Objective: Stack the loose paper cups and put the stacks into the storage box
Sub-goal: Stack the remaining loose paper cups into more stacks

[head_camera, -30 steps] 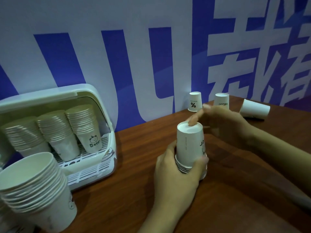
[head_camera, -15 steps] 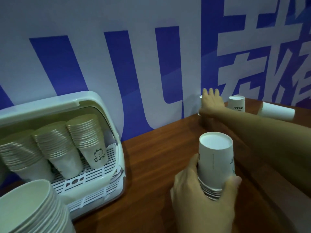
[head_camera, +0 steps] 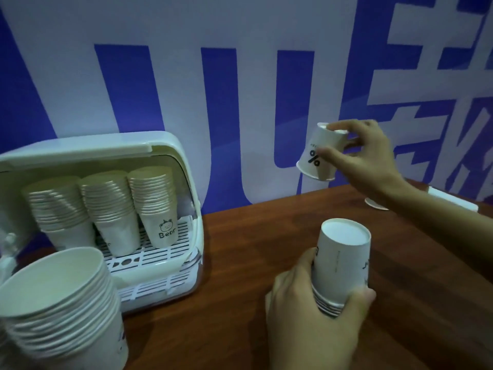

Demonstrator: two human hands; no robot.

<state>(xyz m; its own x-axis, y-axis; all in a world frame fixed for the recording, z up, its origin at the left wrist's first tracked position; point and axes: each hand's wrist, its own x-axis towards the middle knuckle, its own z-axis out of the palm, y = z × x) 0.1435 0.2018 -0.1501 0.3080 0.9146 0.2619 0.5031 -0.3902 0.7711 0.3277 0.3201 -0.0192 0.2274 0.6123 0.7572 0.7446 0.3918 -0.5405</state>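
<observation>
My left hand grips an upside-down stack of white paper cups on the wooden table. My right hand holds a single inverted cup with a percent mark in the air, up and behind the stack, tilted. The white storage box stands open at the left with three upright stacks inside. One more upright stack stands at the near left. Behind my right forearm a cup rim and a lying cup show partly.
The brown table runs from the box to the right edge. A blue and white printed wall closes the back directly behind the table. My right forearm crosses over the table's right part.
My right hand reached to the far cups by the wall, took the percent cup and lifted it off the table. My left hand kept hold of the inverted stack.
</observation>
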